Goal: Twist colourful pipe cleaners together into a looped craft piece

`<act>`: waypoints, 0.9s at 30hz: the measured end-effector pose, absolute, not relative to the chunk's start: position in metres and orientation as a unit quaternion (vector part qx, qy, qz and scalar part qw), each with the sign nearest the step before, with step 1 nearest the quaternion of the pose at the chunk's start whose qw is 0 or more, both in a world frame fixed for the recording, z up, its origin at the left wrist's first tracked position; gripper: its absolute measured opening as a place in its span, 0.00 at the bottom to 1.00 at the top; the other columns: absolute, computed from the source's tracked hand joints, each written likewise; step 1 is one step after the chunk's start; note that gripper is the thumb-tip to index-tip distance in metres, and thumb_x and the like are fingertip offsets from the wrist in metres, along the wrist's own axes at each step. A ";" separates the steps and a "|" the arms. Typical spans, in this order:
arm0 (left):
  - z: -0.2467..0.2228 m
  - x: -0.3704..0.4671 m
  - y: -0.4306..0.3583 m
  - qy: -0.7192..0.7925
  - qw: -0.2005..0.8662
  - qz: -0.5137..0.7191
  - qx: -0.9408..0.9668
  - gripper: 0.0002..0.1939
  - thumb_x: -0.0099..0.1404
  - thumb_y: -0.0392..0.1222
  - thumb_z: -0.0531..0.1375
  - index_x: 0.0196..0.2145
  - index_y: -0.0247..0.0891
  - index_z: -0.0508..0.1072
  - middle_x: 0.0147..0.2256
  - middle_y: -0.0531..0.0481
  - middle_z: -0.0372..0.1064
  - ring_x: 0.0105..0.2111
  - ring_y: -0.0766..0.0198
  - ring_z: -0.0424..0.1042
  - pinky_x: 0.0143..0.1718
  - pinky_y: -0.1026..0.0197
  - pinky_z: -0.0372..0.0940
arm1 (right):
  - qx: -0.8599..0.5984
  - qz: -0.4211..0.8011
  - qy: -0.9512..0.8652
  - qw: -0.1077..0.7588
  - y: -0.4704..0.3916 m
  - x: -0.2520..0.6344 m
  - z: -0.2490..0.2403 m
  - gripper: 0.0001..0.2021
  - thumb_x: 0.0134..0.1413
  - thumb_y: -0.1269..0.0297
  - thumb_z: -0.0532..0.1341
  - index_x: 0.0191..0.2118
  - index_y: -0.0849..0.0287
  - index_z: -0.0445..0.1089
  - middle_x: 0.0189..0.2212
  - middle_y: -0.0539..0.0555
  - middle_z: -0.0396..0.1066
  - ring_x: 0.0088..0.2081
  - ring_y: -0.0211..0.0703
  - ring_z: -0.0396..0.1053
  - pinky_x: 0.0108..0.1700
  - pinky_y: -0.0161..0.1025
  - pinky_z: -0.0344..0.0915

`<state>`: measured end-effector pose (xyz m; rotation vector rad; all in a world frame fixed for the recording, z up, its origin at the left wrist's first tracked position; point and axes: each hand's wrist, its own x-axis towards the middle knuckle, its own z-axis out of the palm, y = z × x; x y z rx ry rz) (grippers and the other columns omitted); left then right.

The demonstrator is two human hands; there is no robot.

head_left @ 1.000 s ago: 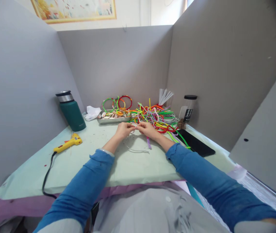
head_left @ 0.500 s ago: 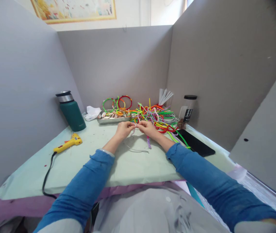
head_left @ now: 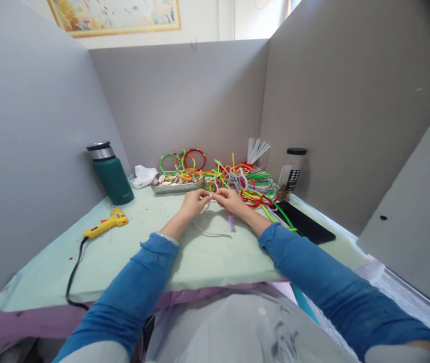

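Pale pipe cleaner (head_left: pixel 208 204) pinched between fingertips of left hand (head_left: pixel 195 202) and right hand (head_left: pixel 228 200); heaped pipe cleaners (head_left: pixel 239 181), metal tray (head_left: pixel 177 188) crowded just beyond.

Hands: two, a left hand (head_left: pixel 195 201) and a right hand (head_left: pixel 230 200). Pale strand (head_left: pixel 208 205) at the fingertips: one. Green bottle (head_left: pixel 113 179): one. Clear jar (head_left: pixel 294 169) with black lid: one. Yellow glue gun (head_left: pixel 105 224): one, with one black cord (head_left: pixel 71 282). Metal tray (head_left: pixel 177 189): one. White crumpled item (head_left: pixel 144 175): one. Black flat item (head_left: pixel 309 223): one. Loose grey strand (head_left: pixel 217 235): one. Purple fuzzy piece (head_left: pixel 231 223): one. Framed picture (head_left: pixel 124 33): one. Upright rings (head_left: pixel 204 160): at least three, overlapping. Coloured strands (head_left: pixel 243 176): one heap, too tangled to count. White sticks (head_left: pixel 257 151): several, exact number unclear
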<state>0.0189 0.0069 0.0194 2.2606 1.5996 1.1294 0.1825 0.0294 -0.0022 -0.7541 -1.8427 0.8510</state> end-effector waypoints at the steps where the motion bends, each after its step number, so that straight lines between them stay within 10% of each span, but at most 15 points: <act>1: 0.019 0.019 0.007 0.531 0.074 0.379 0.755 0.12 0.57 0.45 0.56 0.32 0.35 0.75 0.31 0.48 0.73 0.28 0.66 0.68 0.30 0.67 0.58 | -0.308 0.346 -0.751 0.470 0.029 0.182 -0.002 0.15 0.48 0.53 0.56 0.23 0.61 0.60 0.15 0.45 0.57 0.19 0.30 0.52 0.22 0.31 0.49; 27: 0.020 0.017 0.008 0.536 0.099 0.315 0.777 0.15 0.57 0.46 0.54 0.21 0.33 0.73 0.21 0.51 0.68 0.22 0.69 0.61 0.25 0.66 0.52 | -0.316 0.351 -0.759 0.450 0.032 0.182 -0.007 0.12 0.47 0.57 0.56 0.24 0.62 0.62 0.15 0.44 0.56 0.18 0.30 0.51 0.22 0.30 0.49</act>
